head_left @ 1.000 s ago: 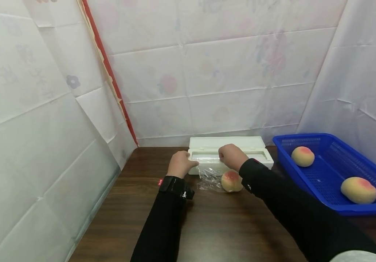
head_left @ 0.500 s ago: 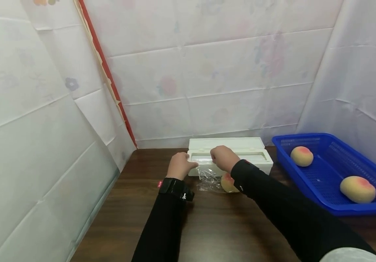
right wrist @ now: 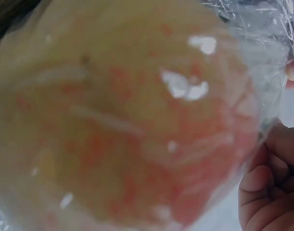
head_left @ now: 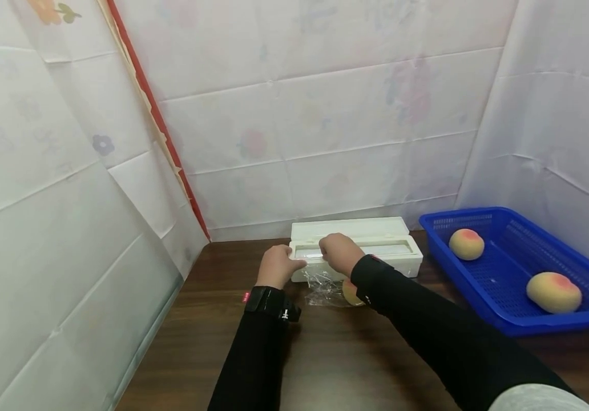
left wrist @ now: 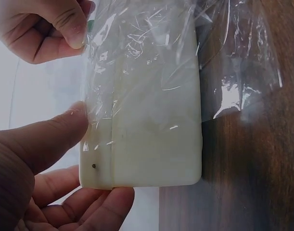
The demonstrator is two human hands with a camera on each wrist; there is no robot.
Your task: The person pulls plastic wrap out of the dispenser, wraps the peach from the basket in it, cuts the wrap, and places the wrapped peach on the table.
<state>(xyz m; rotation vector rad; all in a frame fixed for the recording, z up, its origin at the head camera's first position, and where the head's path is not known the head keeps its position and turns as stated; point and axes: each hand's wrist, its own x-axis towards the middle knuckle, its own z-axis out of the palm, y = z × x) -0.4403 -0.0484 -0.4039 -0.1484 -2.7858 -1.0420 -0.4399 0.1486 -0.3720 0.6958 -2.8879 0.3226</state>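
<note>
A white cling film dispenser lies at the back of the table, its lid raised. My left hand grips its left end, thumb on the front edge and fingers under the end. Halfway along that edge, my right hand has its fingers curled, pinching what looks like a slide cutter; a bit of green shows beneath the fingertips in the left wrist view. Clear cling film hangs down the front onto the table. A peach lies wrapped in it, partly behind my right wrist in the head view.
To the right stands a blue plastic basket holding two peaches, one at the back and one nearer. White printed sheeting walls the dark wooden table at the back and sides.
My right hand has slid left along the dispenser's front edge, toward my left hand, and its wrist now covers more of the peach. My left hand keeps its grip.
</note>
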